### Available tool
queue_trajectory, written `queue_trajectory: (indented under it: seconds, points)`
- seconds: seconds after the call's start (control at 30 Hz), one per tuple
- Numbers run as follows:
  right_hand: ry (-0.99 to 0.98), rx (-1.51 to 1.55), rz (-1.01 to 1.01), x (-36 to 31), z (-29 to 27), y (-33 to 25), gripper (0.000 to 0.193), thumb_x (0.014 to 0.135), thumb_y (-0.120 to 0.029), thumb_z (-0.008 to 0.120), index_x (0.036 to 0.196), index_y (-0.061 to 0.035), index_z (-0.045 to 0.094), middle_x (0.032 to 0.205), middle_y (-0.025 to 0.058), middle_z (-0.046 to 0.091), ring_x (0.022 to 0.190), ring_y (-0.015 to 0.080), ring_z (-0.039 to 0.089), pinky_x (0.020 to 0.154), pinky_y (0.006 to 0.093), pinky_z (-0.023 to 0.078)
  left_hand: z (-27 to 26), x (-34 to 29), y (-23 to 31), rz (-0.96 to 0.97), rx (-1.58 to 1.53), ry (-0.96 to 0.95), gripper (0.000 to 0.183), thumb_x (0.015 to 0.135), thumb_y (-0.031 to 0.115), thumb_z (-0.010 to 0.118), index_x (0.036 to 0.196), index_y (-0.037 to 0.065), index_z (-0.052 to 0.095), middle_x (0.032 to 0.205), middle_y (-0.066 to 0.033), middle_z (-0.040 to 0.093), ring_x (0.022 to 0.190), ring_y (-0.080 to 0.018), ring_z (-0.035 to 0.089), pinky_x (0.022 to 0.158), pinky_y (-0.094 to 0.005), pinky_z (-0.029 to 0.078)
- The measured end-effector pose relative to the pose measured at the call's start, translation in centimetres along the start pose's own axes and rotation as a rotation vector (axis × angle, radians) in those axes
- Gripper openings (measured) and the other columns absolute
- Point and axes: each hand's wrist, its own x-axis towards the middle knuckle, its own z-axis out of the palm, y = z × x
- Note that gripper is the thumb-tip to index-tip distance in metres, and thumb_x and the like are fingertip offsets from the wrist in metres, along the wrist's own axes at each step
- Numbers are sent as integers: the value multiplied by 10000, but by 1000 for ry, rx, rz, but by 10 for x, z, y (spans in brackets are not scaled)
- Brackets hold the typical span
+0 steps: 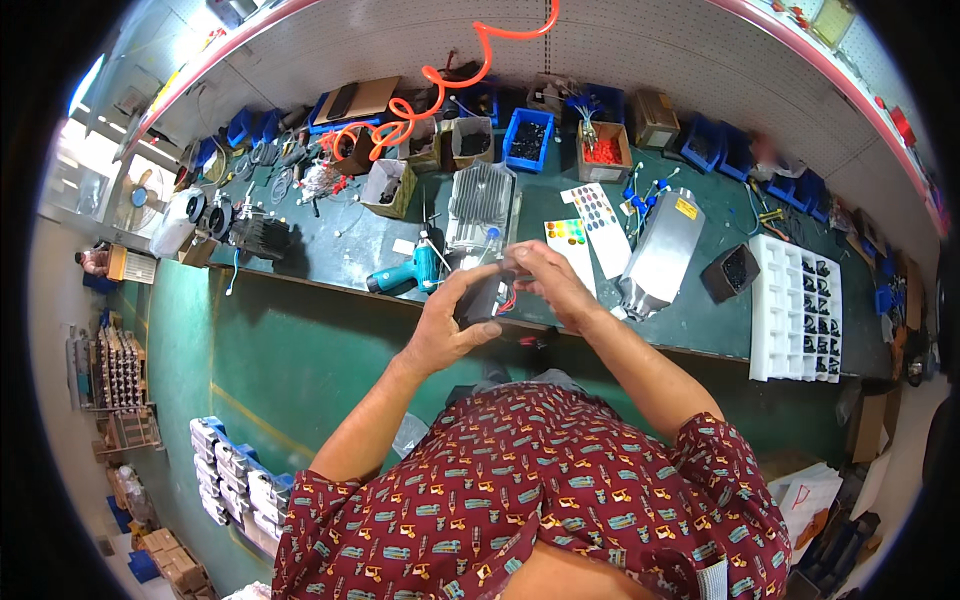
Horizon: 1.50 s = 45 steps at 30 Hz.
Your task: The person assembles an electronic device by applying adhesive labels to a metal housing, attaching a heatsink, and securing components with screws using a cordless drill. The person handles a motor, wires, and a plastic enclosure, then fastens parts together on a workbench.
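My left hand [447, 322] is wrapped around a dark, box-shaped part [482, 300], holding it above the front edge of the workbench. Thin red and blue wires [507, 303] come out on its right side. My right hand [556, 286] is at the top right of this part, fingers bent and drawn together; what they pinch is hidden. Just beyond both hands lies a grey finned metal housing [482, 205] on the bench. A teal power drill [405, 272] rests beside it, left of my left hand.
Right of my hands lie sticker sheets [598, 225], a silver metal housing [664, 250], a box of dark small parts [731, 272] and a white compartment tray [778, 310]. Parts bins [528, 139] line the back. An orange coiled hose [432, 76] hangs over the bench [340, 260].
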Motion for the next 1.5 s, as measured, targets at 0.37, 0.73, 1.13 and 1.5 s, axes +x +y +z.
queue_trajectory:
  seconds: [0.37,0.73,1.13,1.5]
  points:
    - [-217,-156,166,14,-8,31,251,981,-279,693,1029,-35,731,837,-26,636,702,73,536,607,239,463,-26,-39,-47,-210,115,22,692,845,305,806,1411,47,501,1271,-168,566,1201,-315,556,1047,-407,437]
    - [-99,-442,133,16,80,68,264,943,-226,751,1037,21,734,963,50,714,853,75,634,761,250,525,-84,-68,-107,-182,484,92,720,742,182,876,1358,75,518,1309,-169,556,1240,-382,519,1009,-438,467]
    - [-418,-1514,189,157,112,83,362,729,-173,791,1084,-110,765,1073,132,753,1053,323,706,907,448,551,-130,-70,-149,-103,246,-233,693,741,135,862,1355,96,542,1339,-146,576,1278,-343,521,1073,-434,450]
    - [-222,-546,197,139,78,73,209,939,-169,669,1023,19,706,909,91,748,817,190,711,778,332,562,-123,-35,-145,-61,160,-267,733,755,120,856,1397,108,503,1438,-143,530,1340,-366,504,1110,-443,442]
